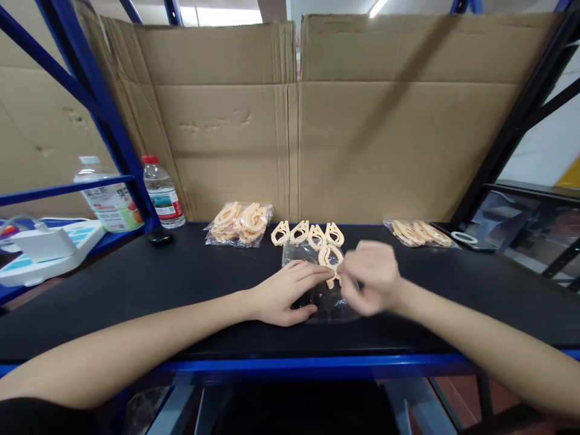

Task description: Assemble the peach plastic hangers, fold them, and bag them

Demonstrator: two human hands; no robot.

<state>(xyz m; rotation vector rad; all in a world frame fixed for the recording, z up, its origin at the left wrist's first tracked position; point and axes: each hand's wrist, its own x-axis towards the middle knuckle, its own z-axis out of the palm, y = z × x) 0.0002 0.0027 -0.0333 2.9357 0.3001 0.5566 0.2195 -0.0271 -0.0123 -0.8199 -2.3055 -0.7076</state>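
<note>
My left hand point(290, 293) lies palm down on a clear plastic bag point(335, 309), fingers stretched out and fingertips at the lower end of a beige looped plastic piece point(324, 256), which looks like a folding hanger. On the other side, my right hand point(371, 275) is curled closed close beside that end; motion blurs it, and whatever its fingers hold is hidden. Just beyond the bag, several matching beige hangers point(276, 234) stand in a row, one partly over the bag's far edge.
Bagged beige pieces point(240, 223) lie back left, with another bag point(419, 233) back right beside a phone point(475, 241). A red-capped water bottle point(163, 194) stands near the blue frame point(111, 127). Cardboard point(226, 133) walls the back of the black tabletop point(203, 272).
</note>
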